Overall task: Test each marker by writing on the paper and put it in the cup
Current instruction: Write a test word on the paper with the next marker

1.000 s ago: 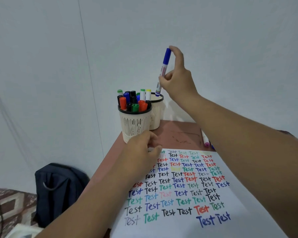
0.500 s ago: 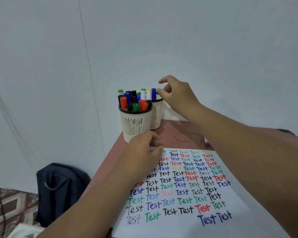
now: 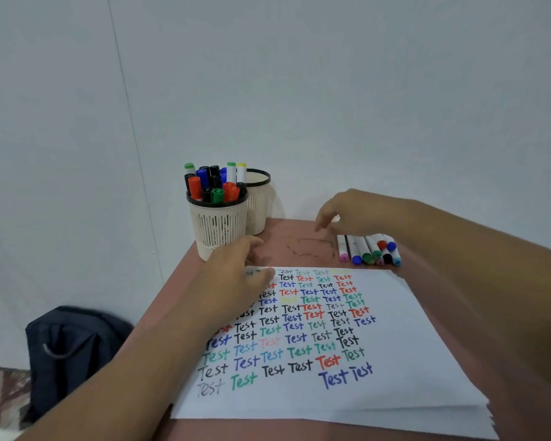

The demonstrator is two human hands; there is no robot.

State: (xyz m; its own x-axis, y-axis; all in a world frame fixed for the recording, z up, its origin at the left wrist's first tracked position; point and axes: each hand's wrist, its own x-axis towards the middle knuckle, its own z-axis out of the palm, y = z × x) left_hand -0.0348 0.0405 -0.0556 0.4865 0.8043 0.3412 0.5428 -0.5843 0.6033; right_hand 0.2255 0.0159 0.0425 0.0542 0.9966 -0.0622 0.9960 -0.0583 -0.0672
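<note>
now the right hand (image 3: 347,214) is down low over the far right of the table (image 3: 303,241), empty, fingers loosely spread and pointing toward the row of loose markers (image 3: 368,249) lying just beyond the paper's far edge. a second back it was up over the cups with a blue marker pinched upright; half a second back it hovered at the rear cup's rim, fingers letting go. that blue marker is no longer in the hand, and in this view i cannot pick it out in the rear cup (image 3: 259,202), whose mouth is partly hidden behind the front one. judgement: one test-and-drop cycle is just closed, and the hand is going for the next marker.

front cup (image 3: 218,227) is packed with capped markers, red, green, black, blue, standing upright. rear cup touches it or sits just behind; cannot tell which.

left hand (image 3: 239,275) has hardly moved across all three moments: it rests on the near-left top corner of the paper (image 3: 395,329), fingers relaxed and lightly bent, holding nothing, pinning the sheet.

paper carries many rows of "test" in several colours; lowest right pair is in blue.

loose row holds perhaps eight or nine markers, caps toward the viewer: pink, blue, green, red, black, light blue among them. right hand is above their far ends, not yet gripping any. motion blur on the fingers, so contact is unclear.

task looks well along, with this row left to test.
</note>
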